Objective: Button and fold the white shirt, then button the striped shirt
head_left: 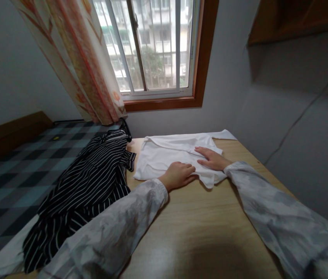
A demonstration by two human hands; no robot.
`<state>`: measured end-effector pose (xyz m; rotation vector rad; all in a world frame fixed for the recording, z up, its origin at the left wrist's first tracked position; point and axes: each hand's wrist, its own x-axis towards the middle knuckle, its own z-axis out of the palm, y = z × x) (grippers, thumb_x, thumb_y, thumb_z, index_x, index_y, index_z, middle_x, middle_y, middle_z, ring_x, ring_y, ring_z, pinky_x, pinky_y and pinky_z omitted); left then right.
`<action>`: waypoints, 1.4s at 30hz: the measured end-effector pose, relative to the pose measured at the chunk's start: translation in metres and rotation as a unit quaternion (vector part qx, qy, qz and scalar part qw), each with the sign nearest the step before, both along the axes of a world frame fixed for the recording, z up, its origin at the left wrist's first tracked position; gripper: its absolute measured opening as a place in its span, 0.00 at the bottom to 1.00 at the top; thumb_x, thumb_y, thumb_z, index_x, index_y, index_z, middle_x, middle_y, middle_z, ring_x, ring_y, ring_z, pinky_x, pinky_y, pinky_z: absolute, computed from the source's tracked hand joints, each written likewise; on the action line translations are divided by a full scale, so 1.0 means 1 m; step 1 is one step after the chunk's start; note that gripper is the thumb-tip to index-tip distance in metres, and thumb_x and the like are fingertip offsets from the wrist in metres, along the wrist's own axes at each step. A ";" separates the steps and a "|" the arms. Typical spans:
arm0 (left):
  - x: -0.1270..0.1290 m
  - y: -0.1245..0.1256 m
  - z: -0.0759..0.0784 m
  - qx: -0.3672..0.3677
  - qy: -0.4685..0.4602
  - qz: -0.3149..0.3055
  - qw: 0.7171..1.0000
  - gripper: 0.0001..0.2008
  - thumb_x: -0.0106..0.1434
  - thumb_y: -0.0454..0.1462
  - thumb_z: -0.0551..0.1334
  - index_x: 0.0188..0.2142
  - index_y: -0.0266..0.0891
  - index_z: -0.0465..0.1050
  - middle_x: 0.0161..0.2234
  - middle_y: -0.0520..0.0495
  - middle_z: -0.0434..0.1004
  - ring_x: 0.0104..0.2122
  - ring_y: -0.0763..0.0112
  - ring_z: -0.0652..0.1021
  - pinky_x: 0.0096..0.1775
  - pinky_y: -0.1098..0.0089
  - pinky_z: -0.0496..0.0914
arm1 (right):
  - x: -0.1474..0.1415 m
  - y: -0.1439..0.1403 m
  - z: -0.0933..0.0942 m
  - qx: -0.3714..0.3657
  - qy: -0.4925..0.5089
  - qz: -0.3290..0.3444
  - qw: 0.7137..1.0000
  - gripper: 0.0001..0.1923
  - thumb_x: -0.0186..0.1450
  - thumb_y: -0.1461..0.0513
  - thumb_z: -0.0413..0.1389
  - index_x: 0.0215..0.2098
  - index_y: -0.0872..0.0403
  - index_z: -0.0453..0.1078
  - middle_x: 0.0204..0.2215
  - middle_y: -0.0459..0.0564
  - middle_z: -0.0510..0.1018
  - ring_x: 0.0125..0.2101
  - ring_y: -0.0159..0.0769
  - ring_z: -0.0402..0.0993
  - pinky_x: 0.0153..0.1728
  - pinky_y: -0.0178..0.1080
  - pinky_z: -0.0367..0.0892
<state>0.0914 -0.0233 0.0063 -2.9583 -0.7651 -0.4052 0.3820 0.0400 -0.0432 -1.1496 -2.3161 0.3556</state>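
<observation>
Left hand (178, 174) curled, right hand (212, 158) flat, both pressing white shirt (166, 153).

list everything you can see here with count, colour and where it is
white garment: 1, white, spread flat on the far part of the table, below the window
striped garment: 1, black with thin white stripes, bunched at the table's left edge, partly on the bed
table: 1, light wood, fills the near centre and right
bed cover: 1, grey and dark check, left of the table
curtain: 1, cream with orange pattern, drawn to the left of the window
window: 1, brown wooden frame, with bars, in the far wall
cable: 1, thin, grey, runs along the right wall
left hand: 1, fingers curled, on the near edge of the white garment
right hand: 1, flat, palm down on the white garment
sleeves: 2, pale grey mottled, one on each arm
</observation>
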 end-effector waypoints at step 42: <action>-0.026 -0.026 0.053 -0.035 0.098 -0.026 0.994 0.09 0.68 0.43 0.67 0.35 0.41 0.78 0.38 0.41 0.84 0.35 0.56 0.84 0.36 0.61 0.72 | 0.109 -0.160 0.026 0.151 -0.054 0.041 0.986 0.21 0.70 0.62 0.58 0.58 0.40 0.83 0.54 0.49 0.87 0.51 0.46 0.87 0.55 0.50 0.82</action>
